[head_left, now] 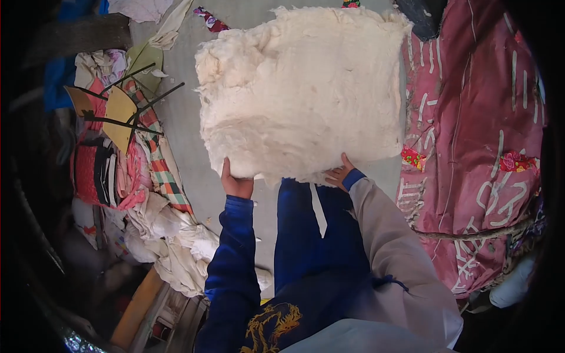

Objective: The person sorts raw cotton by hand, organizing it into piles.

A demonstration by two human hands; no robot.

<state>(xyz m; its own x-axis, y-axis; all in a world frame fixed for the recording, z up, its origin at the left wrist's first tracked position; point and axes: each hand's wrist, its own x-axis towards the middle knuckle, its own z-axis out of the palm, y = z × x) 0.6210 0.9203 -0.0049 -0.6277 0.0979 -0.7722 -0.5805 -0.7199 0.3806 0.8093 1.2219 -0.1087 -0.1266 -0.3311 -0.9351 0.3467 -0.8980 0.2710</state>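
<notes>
A thick, cream-coloured sheet of cotton batting (306,94) spans the upper middle of the view, its edges ragged and fluffy. My left hand (237,184) grips its near edge toward the left, thumb on top and fingers hidden beneath. At the near right edge, my right hand (341,174) holds the batting too, with the thumb pointing up over it and the other fingers partly under. Between the two hands the near edge sags a little in front of my blue trousers (318,217).
Grey floor (176,123) lies below. Heaped cloth (170,235) and a folded stack of fabric (103,170) fill the left, with black rods and a yellow panel (120,115). A red tarp (465,117) with white marks covers the right, a stick (477,234) across it.
</notes>
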